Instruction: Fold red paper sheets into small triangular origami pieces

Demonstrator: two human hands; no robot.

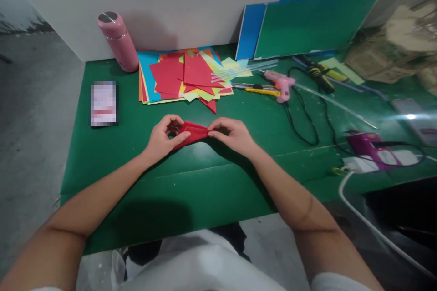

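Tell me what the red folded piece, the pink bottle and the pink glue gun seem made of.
Red folded piece: apparently matte paper, judging by its thin, creased layers.
Pink bottle: possibly painted metal, with a satin sheen and silvery lid top; plastic isn't ruled out.
Pink glue gun: likely hard plastic, smooth and moulded-looking.

pink bottle (pixel 122 47) standing | white partition (pixel 205 0) behind it | pink glue gun (pixel 282 87) beside yellow cutter (pixel 263 92)

No lettering, brand, number or sign can be read, the pale, flat rectangular object (pixel 104 100) on the green worktop's (pixel 211 191) left being pixelated.
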